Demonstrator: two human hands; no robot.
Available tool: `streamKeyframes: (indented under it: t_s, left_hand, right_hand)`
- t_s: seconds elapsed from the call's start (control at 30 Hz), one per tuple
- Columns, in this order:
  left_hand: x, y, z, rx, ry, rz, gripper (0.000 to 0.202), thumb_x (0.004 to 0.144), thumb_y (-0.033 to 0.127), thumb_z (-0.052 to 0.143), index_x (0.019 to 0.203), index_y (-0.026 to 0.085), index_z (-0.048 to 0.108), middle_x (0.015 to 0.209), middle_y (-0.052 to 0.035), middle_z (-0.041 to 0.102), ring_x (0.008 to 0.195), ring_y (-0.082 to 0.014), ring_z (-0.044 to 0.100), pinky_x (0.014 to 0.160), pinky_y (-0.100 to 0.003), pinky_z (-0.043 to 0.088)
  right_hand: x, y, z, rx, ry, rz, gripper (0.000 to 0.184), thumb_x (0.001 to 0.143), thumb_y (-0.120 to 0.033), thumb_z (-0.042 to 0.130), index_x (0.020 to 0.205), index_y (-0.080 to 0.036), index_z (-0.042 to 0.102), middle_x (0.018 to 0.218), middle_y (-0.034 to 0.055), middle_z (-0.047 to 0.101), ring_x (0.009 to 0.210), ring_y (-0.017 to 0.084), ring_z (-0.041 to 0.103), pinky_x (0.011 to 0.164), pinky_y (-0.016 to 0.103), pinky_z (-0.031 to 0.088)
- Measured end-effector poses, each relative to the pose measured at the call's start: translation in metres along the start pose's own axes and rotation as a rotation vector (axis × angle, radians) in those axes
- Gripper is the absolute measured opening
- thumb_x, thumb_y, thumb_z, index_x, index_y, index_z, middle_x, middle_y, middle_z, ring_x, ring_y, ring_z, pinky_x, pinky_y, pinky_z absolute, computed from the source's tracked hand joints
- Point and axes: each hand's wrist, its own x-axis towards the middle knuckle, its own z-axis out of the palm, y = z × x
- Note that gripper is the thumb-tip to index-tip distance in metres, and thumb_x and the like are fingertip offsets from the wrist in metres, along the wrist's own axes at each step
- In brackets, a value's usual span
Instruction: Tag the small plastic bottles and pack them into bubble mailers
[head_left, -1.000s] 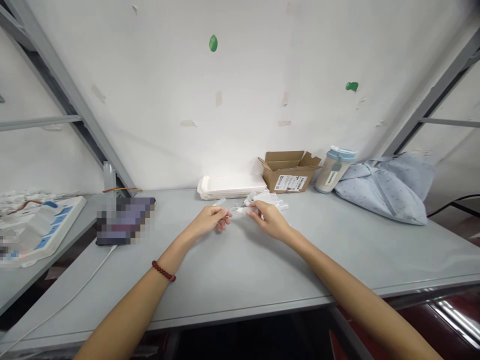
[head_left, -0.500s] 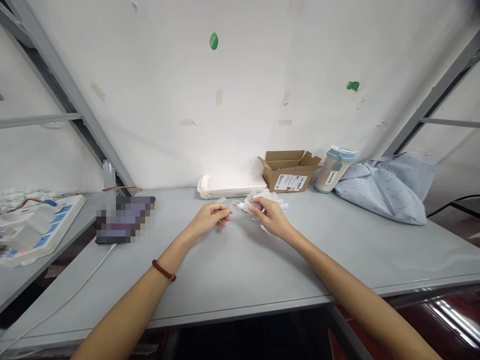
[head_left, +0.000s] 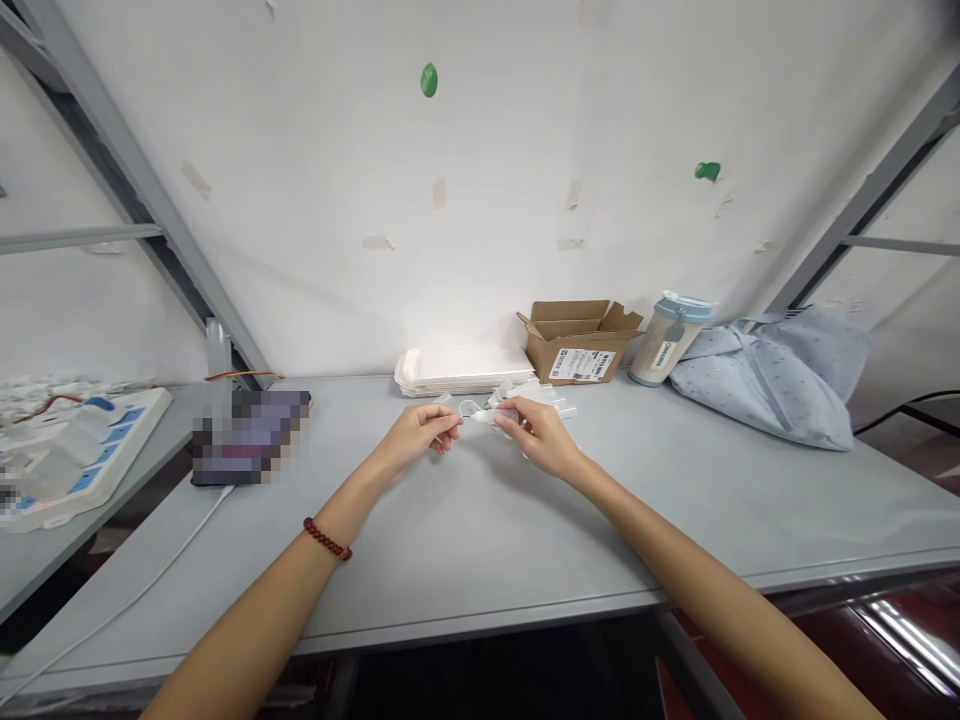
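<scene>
My left hand point(head_left: 421, 432) is closed in a pinch just above the table, at the left end of a thin white cord point(head_left: 466, 405) that curls in a small loop. A short clear plastic piece point(head_left: 445, 399) shows behind its fingers; whether they touch it I cannot tell. Opposite, my right hand point(head_left: 544, 437) grips a small white tube with a narrow tip point(head_left: 486, 416), which points left towards my left fingertips. Its fingers cover part of the tube. Just behind that hand lie several clear and white plastic pieces point(head_left: 561, 402).
Against the wall lie a stack of flat white packs point(head_left: 465, 370), an open cardboard box point(head_left: 581, 345), a lidded cup point(head_left: 667, 340) and a pale blue cloth bag point(head_left: 765, 385). At left are a pixelated dark flat object point(head_left: 251, 435), a white cable point(head_left: 150, 590) and a power strip point(head_left: 112, 455).
The white tube in my right hand has shifted slightly and its tip sits a little lower. My left hand stays almost where it was, still pinched.
</scene>
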Motion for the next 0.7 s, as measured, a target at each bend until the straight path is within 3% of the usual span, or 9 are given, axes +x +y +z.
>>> streamKeyframes:
  t_s: [0.7]
  left_hand:
    - [-0.0018,0.0025,0.0016,-0.032,0.0,-0.024,0.023,0.071,0.038,0.063,0.067,0.016,0.059,0.067,0.0003,0.056,0.055,-0.0094,0.051,0.056,-0.025,0.042]
  right_hand:
    - [-0.0006,-0.001,0.0001,-0.006,-0.01,-0.005,0.026,0.087,-0.035,0.045,0.092,-0.015,0.06,0.069,0.002,0.058,0.06,0.012,0.049,0.054,0.022,0.039]
